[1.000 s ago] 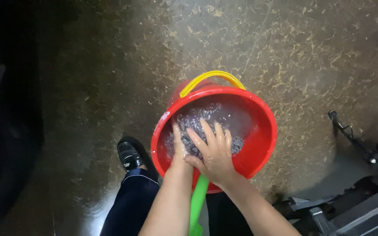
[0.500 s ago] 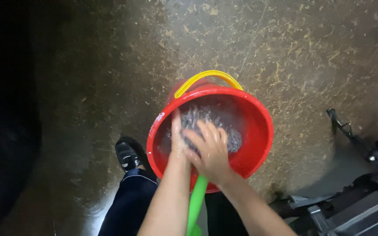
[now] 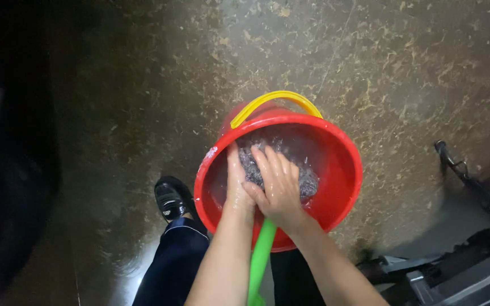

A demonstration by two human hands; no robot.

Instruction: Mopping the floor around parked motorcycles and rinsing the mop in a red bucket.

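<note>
Since the frame a second back, both hands have closed in: fingers then splayed across the grey mop head (image 3: pixel 307 182) are now drawn together on it, and the clump looks smaller, bunched under the palms. That reads as squeezing rather than loose swishing.

Left hand (image 3: pixel 235 181) lies along the near-left of the bundle, fingers together and pressed against it. Right hand (image 3: pixel 279 190) overlaps from the right, fingers side by side, curled over the top of the strands. Whether the thumbs wrap underneath cannot be told; water and glare hide them.

Mop head sits inside the red bucket (image 3: pixel 341 170), partly in water, near wall side. Green mop handle (image 3: pixel 261 255) runs down between the forearms. Yellow bail (image 3: pixel 273 99) rests at the far rim. Black shoe (image 3: pixel 171 199) left of bucket on wet speckled floor (image 3: pixel 398 68).
</note>
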